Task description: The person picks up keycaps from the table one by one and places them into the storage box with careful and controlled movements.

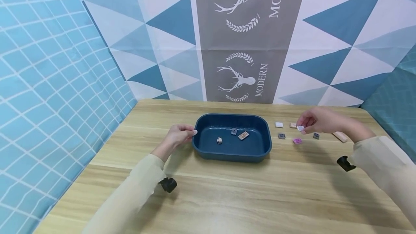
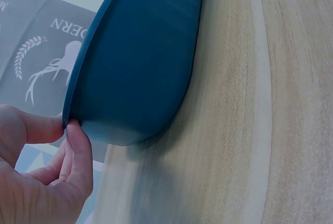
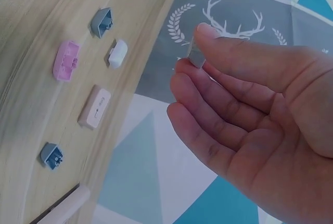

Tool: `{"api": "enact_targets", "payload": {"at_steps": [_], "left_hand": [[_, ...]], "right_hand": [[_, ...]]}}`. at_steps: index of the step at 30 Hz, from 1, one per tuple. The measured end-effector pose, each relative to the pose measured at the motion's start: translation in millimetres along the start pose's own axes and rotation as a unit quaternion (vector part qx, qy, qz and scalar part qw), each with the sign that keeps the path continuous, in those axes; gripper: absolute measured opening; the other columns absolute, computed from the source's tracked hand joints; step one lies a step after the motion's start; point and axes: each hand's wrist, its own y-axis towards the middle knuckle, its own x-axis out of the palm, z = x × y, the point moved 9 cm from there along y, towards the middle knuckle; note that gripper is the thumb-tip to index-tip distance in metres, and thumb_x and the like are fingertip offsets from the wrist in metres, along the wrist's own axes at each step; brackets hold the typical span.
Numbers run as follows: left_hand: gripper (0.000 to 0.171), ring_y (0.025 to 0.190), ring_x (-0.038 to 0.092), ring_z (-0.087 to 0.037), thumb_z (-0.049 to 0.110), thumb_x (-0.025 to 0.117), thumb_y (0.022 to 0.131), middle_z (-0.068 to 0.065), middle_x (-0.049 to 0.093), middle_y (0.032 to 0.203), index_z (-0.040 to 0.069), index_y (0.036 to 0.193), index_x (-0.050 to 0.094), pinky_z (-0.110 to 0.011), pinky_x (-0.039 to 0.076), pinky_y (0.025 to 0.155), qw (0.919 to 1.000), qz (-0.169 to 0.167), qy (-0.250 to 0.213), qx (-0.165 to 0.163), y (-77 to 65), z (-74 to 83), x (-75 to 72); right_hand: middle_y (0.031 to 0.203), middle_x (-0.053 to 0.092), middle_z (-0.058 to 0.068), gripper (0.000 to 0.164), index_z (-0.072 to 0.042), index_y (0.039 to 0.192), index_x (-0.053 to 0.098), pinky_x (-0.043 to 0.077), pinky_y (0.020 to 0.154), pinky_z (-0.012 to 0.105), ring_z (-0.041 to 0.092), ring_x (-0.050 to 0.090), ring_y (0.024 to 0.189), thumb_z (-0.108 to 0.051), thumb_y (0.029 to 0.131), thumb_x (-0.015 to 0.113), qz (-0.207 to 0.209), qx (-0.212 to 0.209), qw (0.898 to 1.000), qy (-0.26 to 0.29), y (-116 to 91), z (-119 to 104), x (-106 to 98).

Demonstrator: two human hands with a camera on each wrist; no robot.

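Observation:
My left hand (image 1: pixel 178 135) pinches the left rim of a dark blue plastic basin (image 1: pixel 231 157) between thumb and fingers. In the left wrist view the thumb lies on one side of that rim and the index finger on the other. Inside the basin lie a grey keycap (image 1: pixel 234 131), a wider beige keycap (image 1: pixel 243 135) and a small cream keycap (image 1: pixel 219 140). To the basin's right, my right hand (image 1: pixel 321 120) holds a small white keycap (image 3: pixel 196 56) between thumb and index finger, raised over the table. Its other fingers are loosely bent.
Below and around the right hand lie loose keycaps: a white one (image 1: pixel 278 124), a grey one (image 1: pixel 281 136), a pink one (image 3: pixel 66 61), a beige one (image 3: pixel 94 107), another grey one (image 3: pixel 52 156) and a long pale one (image 1: pixel 339 137). A patterned cloth (image 1: pixel 240 39) hangs behind the wooden table.

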Motion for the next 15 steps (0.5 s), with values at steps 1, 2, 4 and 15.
{"api": "enact_targets", "payload": {"at_steps": [1, 2, 4, 15], "left_hand": [[0.027, 0.077, 0.06, -0.008, 0.011, 0.066, 0.09, -0.01, 0.063, 0.107, -0.002, 0.113, 0.063, -0.026, 0.058, 0.084, 1.0, -0.001, 0.0, 0.001, 0.0, -0.3, 0.0], [0.027, 0.076, 0.06, -0.008, 0.011, 0.067, 0.09, -0.01, 0.063, 0.106, -0.002, 0.113, 0.063, -0.026, 0.058, 0.083, 1.0, -0.001, 0.0, 0.001, 0.1, -0.9, 0.1], [0.027, 0.076, 0.06, -0.008, 0.01, 0.067, 0.09, -0.009, 0.063, 0.105, -0.003, 0.113, 0.063, -0.025, 0.058, 0.081, 1.0, -0.004, 0.0, -0.001, -0.1, -2.4, 0.6], [0.025, 0.077, 0.06, -0.007, 0.009, 0.066, 0.09, -0.009, 0.064, 0.103, -0.002, 0.112, 0.063, -0.022, 0.058, 0.077, 1.0, 0.002, -0.004, 0.003, -1.3, 0.2, -0.4]], "right_hand": [[0.087, 0.068, -0.001, 0.018, -0.005, 0.098, 0.069, 0.053, 0.068, 0.018, 0.007, 0.06, 0.078, -0.01, 0.081, 0.074, -0.002, -0.001, 1.0, 0.001, 0.0, -0.9, 0.4], [0.087, 0.068, -0.001, 0.017, -0.006, 0.097, 0.069, 0.053, 0.068, 0.018, 0.007, 0.06, 0.078, -0.01, 0.081, 0.074, -0.004, -0.002, 1.0, 0.002, 0.0, -1.7, 1.1], [0.087, 0.068, -0.001, 0.017, -0.006, 0.097, 0.069, 0.053, 0.068, 0.019, 0.006, 0.06, 0.077, -0.01, 0.082, 0.074, -0.008, -0.008, 1.0, 0.003, 0.0, -3.7, 2.2], [0.087, 0.068, -0.001, 0.019, -0.004, 0.099, 0.069, 0.053, 0.067, 0.018, 0.008, 0.059, 0.078, -0.01, 0.082, 0.074, -0.001, -0.017, 1.0, 0.0, 5.0, -12.3, -1.9]]}}
